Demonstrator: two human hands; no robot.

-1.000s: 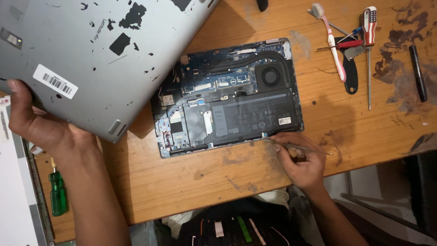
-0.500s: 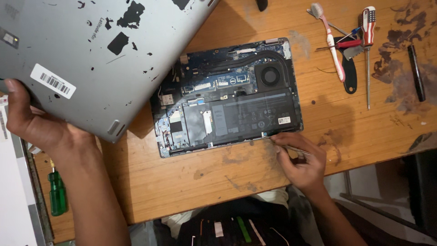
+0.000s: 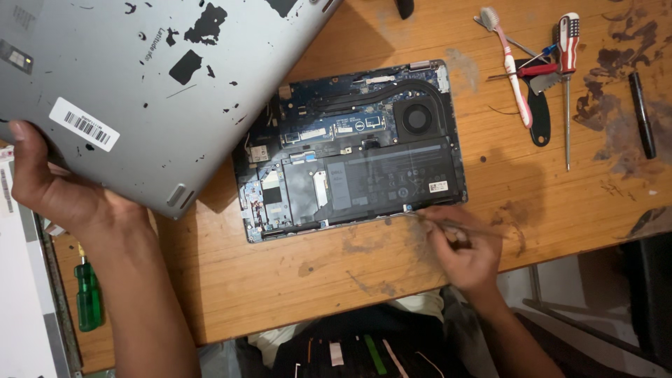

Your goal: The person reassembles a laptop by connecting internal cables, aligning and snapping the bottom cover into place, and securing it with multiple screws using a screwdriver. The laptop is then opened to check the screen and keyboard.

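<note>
A thin metal tool is being pinched between the closed fingers of the right hand, and its tip is being pointed at the near edge of the opened laptop base, which is lying in the middle of the wooden table. Inside the base, a black battery with a small white label at its right end is being shown, and a round fan is being seen behind it. The grey bottom cover is being held up at the far left by the left hand, whose fingers are wrapped around its near edge. A white rectangular barcode sticker and black torn patches are being carried on the cover. At the far right, a toothbrush, a screwdriver and a black pen are lying. A green-handled screwdriver is lying near left.
</note>
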